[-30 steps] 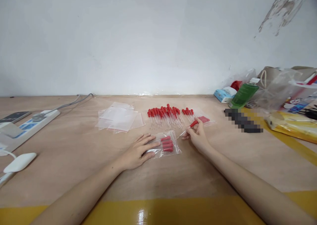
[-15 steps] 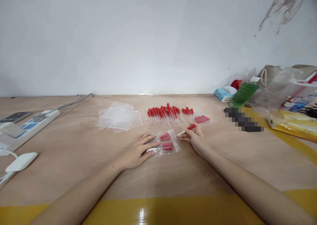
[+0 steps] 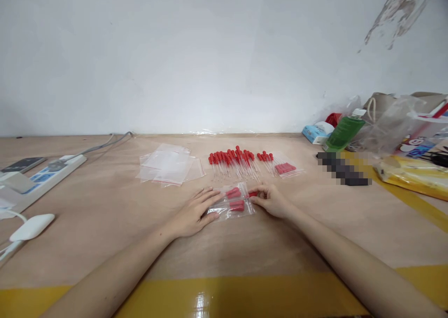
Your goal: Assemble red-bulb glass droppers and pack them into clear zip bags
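My left hand point(image 3: 196, 213) lies flat with its fingers spread over the left end of a clear zip bag point(image 3: 224, 214). Red-bulbed droppers point(image 3: 237, 205) show inside that bag. At the bag's right edge, my right hand point(image 3: 275, 202) pinches the red bulb of another dropper point(image 3: 252, 194), whose tip points left into the bag's mouth. The bag's plastic and my fingers partly hide this dropper. Beyond the hands lies a pile of loose glass droppers point(image 3: 231, 158) with red bulbs, and a smaller group of droppers point(image 3: 265, 157) sits to its right.
Flat zip bags point(image 3: 168, 164) overlap at the back left. A filled bag of droppers point(image 3: 285, 168) lies at the back right. A power strip point(image 3: 70, 166) is on the left; a green bottle point(image 3: 345, 132), a tissue pack point(image 3: 315, 133) and a yellow package point(image 3: 413, 173) are on the right.
My right hand has moved slightly left and pushed the dropper further into the bag. Its bulb is now at the bag's edge. My left hand stays on the bag.
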The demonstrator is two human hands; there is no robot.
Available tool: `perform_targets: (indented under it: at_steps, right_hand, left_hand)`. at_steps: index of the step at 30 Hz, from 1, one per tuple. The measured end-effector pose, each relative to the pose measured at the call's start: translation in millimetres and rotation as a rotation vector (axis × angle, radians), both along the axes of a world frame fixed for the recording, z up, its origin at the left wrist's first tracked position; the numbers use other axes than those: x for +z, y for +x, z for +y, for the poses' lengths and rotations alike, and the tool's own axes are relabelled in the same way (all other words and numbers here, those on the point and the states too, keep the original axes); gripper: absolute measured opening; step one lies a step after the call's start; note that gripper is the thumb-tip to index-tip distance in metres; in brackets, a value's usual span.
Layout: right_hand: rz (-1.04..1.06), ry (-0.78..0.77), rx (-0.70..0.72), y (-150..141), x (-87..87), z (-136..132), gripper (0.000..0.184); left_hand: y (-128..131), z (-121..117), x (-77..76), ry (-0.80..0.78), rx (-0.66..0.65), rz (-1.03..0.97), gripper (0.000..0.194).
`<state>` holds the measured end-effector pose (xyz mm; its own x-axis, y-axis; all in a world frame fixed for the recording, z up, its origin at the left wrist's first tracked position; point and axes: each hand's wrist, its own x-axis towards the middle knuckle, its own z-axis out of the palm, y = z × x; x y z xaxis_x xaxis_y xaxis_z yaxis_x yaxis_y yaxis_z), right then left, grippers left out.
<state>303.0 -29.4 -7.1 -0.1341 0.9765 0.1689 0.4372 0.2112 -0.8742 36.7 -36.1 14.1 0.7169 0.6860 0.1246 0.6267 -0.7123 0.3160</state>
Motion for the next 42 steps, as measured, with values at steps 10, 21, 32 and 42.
perform_targets:
  at_steps: [10,21,32,42]
  right_hand:
    - [0.424,-0.320,0.118,-13.2,9.1,-8.2,0.048]
    - [0.155,-0.413,-0.015,-21.2,17.4,-3.5,0.028]
    - [0.122,-0.138,-0.154,-24.2,14.2,-2.3,0.033]
    - [0.278,-0.533,0.023,-16.5,19.2,-11.2,0.027]
  left_hand:
    - [1.2,-0.6,1.2,0.000,0.012,0.003,0.049]
    - [0.3,0.1,1.3,0.002,-0.008,-0.018,0.051]
    - [-1.2,2.5,-1.8,0.002,-0.059,-0.007,0.044]
    - [-0.3,1.5,0.8,-0.013,-0.041,0.007,0.044]
